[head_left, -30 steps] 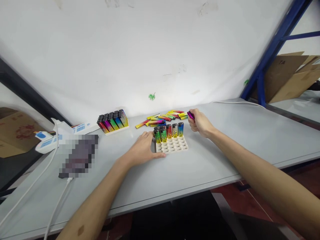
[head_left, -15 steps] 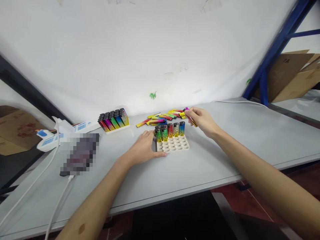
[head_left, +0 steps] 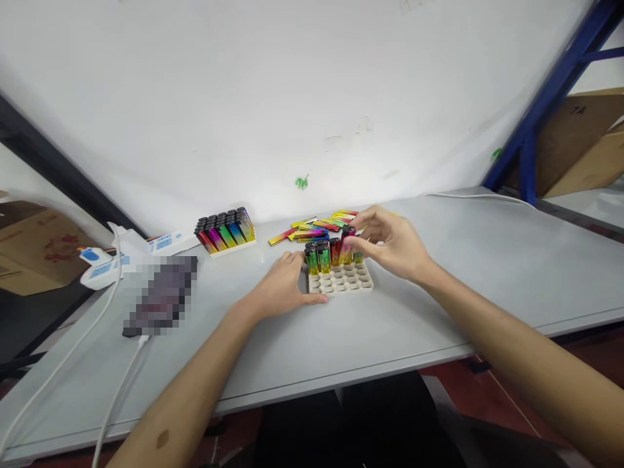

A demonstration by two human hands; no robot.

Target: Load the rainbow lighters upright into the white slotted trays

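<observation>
A white tray with rows of holes [head_left: 341,282] stands on the grey table, with several green, red and other lighters upright in its back and left part. My left hand [head_left: 283,283] rests at the tray's left side, thumb along the front corner and fingers round the back corner. Between thumb and fingers of my right hand [head_left: 387,242] is a pink and yellow lighter [head_left: 346,245], upright over the tray's back rows; its lower end is partly hidden. Behind the tray lies a loose pile of colourful lighters [head_left: 312,233].
A second tray full of lighters [head_left: 225,231] stands at the back left. Further left are a power strip [head_left: 168,243], a blurred dark device [head_left: 163,296] and white cables [head_left: 119,389]. Cardboard boxes [head_left: 575,140] sit beyond the blue frame [head_left: 527,162] at right.
My right hand has moved left and down from the pile to the tray, turning the pink and yellow lighter upright. My left hand stays at the tray. The view has shifted slightly.
</observation>
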